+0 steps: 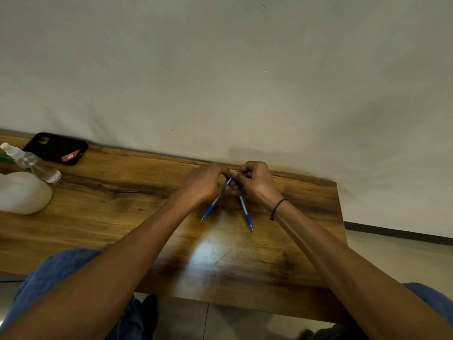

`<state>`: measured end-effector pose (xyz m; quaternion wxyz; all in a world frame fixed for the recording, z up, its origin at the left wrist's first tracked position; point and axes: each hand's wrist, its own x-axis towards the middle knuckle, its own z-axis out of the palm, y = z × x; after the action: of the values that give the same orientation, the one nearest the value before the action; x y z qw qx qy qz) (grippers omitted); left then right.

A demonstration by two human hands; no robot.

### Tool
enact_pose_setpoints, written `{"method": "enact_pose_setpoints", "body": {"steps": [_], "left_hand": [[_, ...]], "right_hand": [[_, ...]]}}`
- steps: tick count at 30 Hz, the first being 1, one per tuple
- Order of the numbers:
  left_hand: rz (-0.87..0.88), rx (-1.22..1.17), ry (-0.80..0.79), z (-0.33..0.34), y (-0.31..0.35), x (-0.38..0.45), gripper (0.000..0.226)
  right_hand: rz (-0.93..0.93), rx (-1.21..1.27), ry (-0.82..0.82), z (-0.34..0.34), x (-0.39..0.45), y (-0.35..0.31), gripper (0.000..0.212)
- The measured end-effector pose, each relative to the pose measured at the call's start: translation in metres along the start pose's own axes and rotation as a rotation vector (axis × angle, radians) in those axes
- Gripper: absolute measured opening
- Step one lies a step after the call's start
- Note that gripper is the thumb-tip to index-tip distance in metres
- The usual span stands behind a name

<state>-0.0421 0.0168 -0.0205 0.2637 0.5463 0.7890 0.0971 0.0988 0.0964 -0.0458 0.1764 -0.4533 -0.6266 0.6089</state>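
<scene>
We're holding two blue pens, one per hand, over the far part of the wooden table [122, 204]. The left hand [204, 185] is curling its fingers round the top end of the left pen [210, 209], and the right hand [256, 182] is gripping the right pen [246, 214] the same way. Both hands are grasping, neither is free.

Key geometry: the top ends are meeting between the knuckles, near the wall edge. The long axes are splaying back toward us in an inverted V, writing tips pointing at us and well apart. Each pen is running down and out from its own grip, so each hand is nearest its own pen. We're judging the next move as work at the joined top ends, which the fingers are hiding. We can't tell whether the tips are touching the wood.

Count: two pens, two hands. Off to the left are one black phone [56, 148], one clear spray bottle [31, 163] and one white container [22, 192]. One black band [278, 208] is sitting on the right wrist.
</scene>
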Motion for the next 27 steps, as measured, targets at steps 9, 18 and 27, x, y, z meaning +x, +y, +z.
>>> {"method": "enact_pose_setpoints", "body": {"steps": [9, 18, 27], "left_hand": [[-0.05, -0.062, -0.014, 0.005, -0.011, 0.005, 0.031], [-0.158, -0.016, -0.053, 0.025, -0.033, 0.015, 0.03], [-0.12, 0.02, 0.022, 0.034, -0.035, 0.017, 0.034]], "right_hand": [[-0.14, -0.383, 0.079, -0.015, 0.005, -0.002, 0.013], [-0.309, -1.032, -0.008, 0.003, -0.013, 0.029, 0.009], [-0.384, -1.195, -0.014, 0.007, -0.012, 0.041, 0.01]]}}
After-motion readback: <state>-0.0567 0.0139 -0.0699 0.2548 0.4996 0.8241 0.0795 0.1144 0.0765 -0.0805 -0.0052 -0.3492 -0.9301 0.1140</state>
